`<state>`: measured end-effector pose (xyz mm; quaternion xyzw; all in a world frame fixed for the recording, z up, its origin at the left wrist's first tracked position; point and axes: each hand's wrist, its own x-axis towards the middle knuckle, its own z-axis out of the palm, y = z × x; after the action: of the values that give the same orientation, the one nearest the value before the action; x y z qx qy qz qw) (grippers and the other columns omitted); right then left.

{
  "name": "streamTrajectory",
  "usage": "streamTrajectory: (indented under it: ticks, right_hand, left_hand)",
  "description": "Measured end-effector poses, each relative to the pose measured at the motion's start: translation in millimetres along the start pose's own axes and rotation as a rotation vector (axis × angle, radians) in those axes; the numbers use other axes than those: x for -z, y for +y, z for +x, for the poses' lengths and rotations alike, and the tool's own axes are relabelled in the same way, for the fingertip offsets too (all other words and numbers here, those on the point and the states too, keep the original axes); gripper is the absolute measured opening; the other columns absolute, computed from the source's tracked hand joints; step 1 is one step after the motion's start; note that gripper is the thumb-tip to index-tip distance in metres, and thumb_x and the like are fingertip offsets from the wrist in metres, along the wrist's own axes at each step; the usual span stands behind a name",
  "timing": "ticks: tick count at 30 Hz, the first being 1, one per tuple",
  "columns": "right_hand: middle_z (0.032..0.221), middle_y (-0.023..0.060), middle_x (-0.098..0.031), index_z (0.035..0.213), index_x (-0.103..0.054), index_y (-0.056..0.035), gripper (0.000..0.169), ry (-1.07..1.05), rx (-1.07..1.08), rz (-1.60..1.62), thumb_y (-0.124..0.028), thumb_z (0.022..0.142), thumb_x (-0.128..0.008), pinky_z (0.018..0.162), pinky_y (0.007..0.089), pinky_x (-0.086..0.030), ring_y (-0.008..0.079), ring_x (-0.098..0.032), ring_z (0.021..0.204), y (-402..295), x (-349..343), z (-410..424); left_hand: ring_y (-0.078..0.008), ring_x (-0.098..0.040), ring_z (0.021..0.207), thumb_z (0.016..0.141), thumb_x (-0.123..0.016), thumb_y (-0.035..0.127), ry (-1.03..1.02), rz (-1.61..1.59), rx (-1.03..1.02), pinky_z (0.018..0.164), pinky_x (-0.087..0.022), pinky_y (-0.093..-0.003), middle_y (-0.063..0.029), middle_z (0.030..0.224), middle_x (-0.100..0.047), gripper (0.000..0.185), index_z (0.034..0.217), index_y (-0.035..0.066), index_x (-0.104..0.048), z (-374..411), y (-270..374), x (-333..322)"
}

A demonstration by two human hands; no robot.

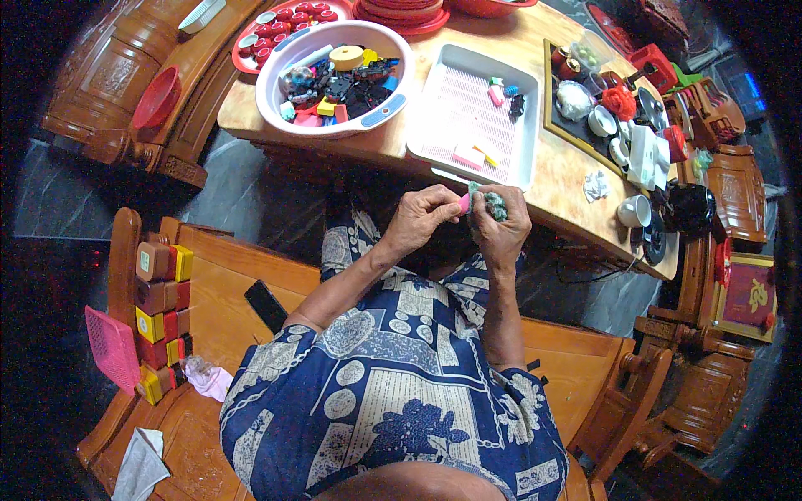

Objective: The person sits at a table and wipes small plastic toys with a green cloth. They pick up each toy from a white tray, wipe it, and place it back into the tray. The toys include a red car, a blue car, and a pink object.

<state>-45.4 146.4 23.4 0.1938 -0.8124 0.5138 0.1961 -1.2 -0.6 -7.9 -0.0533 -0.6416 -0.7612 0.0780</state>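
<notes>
My left hand [421,216] pinches a small pink object [464,203] between thumb and fingers, just in front of the table edge. Beside it, my right hand [502,219] holds a crumpled green-grey cloth [495,205], part of which meets the pink piece. Past my hands, a shallow white-grey tray [421,134] with a slotted bottom holds a few small toys [496,94] and, nearer me, pink and yellow flat pieces [470,156]. To its left, a round white basin [269,94] is filled with mixed toys and blocks. What the pink object is cannot be told, as my fingers cover much of it.
Red cups [282,28] on a red tray and stacked red plates [401,12] stand at the back. At right are a framed dark tea tray [579,147], crumpled tissue [596,186] and a white mug [634,211]. A phone [265,305] and stacked boxes [153,297] rest on the wooden bench.
</notes>
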Motion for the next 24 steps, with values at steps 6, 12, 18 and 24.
streamTrajectory:
  ticks: [6, 12, 18, 24]
  right_hand:
    - [0.082, 0.0091, -0.062, 0.084, -0.067, -0.0043, 0.013, -0.036, 0.065, 0.000, -0.005, 0.073, -0.073, 0.070, 0.0325, -0.049, 0.0226, -0.061, 0.077, -11.3, 5.3, -2.6]
    - [0.083, 0.0090, -0.062, 0.085, -0.067, -0.0042, 0.012, -0.037, 0.004, 0.028, -0.006, 0.075, -0.072, 0.070, 0.0317, -0.049, 0.0217, -0.061, 0.076, -3.0, 2.6, -2.9]
    - [0.083, 0.0087, -0.062, 0.085, -0.066, -0.0035, 0.011, -0.026, -0.100, 0.096, -0.006, 0.076, -0.072, 0.070, 0.0311, -0.048, 0.0209, -0.061, 0.076, 4.7, 1.9, -4.4]
    - [0.083, 0.0098, -0.061, 0.085, -0.065, -0.0037, 0.015, -0.013, 0.061, -0.005, -0.004, 0.072, -0.072, 0.071, 0.0343, -0.050, 0.0255, -0.061, 0.077, -16.1, 1.1, -9.4]
  left_hand:
    - [-0.0115, -0.060, 0.078, 0.088, -0.063, 0.007, -0.001, 0.167, -0.119, 0.072, -0.049, -0.0250, -0.0045, 0.084, -0.064, 0.009, 0.091, -0.001, -0.067, 0.7, -0.3, -0.7]
    - [-0.0112, -0.060, 0.077, 0.088, -0.063, 0.006, -0.027, 0.186, -0.117, 0.071, -0.049, -0.0241, -0.0045, 0.085, -0.064, 0.009, 0.091, -0.002, -0.067, 0.4, 0.0, 0.9]
    - [-0.0096, -0.060, 0.074, 0.089, -0.063, 0.009, -0.004, -0.102, 0.034, 0.071, -0.049, -0.0230, -0.0044, 0.084, -0.065, 0.012, 0.091, -0.001, -0.068, -0.5, 1.1, 0.0]
    - [-0.0084, -0.058, 0.073, 0.091, -0.062, 0.011, 0.055, -0.188, 0.059, 0.070, -0.047, -0.0220, -0.0018, 0.079, -0.064, 0.012, 0.091, 0.000, -0.068, 3.3, -3.7, 0.3]
